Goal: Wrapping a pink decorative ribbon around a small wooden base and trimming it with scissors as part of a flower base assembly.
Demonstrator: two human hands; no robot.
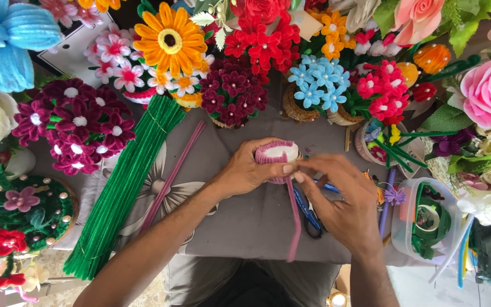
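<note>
Pink pipe cleaner (pixel 294 219) is hanging from a small pink-wrapped pot (pixel 278 154) above the grey cloth (pixel 245 216). Left hand (pixel 251 167) is gripping the pot; right hand (pixel 342 199) is pinching the cleaner's upper end beside it. Blue-handled scissors (pixel 308 213) are lying beneath.

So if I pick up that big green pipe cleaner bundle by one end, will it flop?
Probably it sags: the green bundle is long, made of thin fuzzy stems. A thin tie near its top likely keeps them together. It looks light, and fuzzy enough not to slip.
</note>
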